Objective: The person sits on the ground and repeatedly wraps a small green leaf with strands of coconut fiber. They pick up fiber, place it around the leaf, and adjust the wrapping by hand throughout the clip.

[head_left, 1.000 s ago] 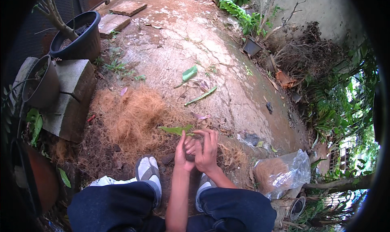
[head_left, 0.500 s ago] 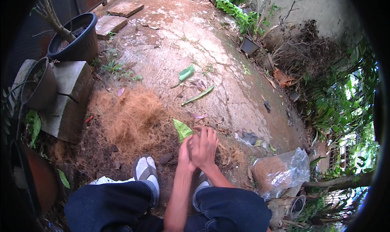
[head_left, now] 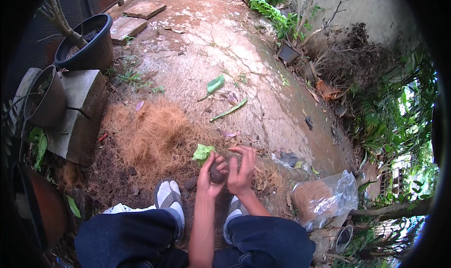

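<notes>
My left hand (head_left: 208, 182) is closed around a dark brown soil ball (head_left: 218, 174). A light green leaf (head_left: 202, 153) stands out past its fingertips, and the leaf's join to the ball is hidden. To the right of the ball is my right hand (head_left: 242, 174), open, its fingers slightly curved and apart; it seems just clear of the ball. Beyond and left of my hands, a loose heap of orange-brown coconut fibre (head_left: 157, 132) lies on the ground. A clear plastic bag (head_left: 343, 195) with more brown fibre sits to the right.
Potted plants, a large black pot (head_left: 96, 47) among them, stand at the left beside concrete blocks (head_left: 77, 127). A cut green leaf (head_left: 215, 84) and a green stalk (head_left: 229, 110) lie on the slab (head_left: 277, 122). My sandalled feet (head_left: 169, 197) are below. Plants line the right.
My hands, pressed together before, have parted. The soil ball now shows in my left hand, and the leaf has turned and shifted slightly left and down. My right hand has opened.
</notes>
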Available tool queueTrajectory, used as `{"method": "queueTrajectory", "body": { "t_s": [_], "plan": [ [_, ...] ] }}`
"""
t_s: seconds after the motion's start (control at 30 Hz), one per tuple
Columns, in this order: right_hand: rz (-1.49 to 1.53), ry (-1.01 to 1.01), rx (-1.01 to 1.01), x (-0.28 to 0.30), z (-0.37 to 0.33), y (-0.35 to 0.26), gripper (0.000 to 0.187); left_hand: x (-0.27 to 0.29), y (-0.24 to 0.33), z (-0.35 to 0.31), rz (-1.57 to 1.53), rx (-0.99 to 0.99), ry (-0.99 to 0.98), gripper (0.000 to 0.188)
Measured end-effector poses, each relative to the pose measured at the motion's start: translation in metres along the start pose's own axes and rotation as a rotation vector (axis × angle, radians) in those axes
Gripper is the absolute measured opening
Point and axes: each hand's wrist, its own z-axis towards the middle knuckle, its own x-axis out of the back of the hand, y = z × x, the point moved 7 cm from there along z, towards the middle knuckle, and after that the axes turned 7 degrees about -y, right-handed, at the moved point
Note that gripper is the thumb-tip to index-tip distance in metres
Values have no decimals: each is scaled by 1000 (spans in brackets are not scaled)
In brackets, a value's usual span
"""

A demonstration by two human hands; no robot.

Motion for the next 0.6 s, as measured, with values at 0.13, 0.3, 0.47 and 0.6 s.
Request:
{"method": "queueTrajectory", "body": {
  "t_s": [0.13,0.3,0.47,0.6],
  "plan": [
    [-115,-81,41,-12,2,-8,28,6,-6,5,108,-13,24,22],
    [-190,-88,-5,-17,5,-10,28,14,-16,2,70,-22,-31,28],
    [-250,-132,-68,-25,6,-5,28,13,-19,2,153,-26,-50,39],
    [-234,-152,-128,-31,9,4,29,8,-16,1,154,-65,61,31]
  ]
}}
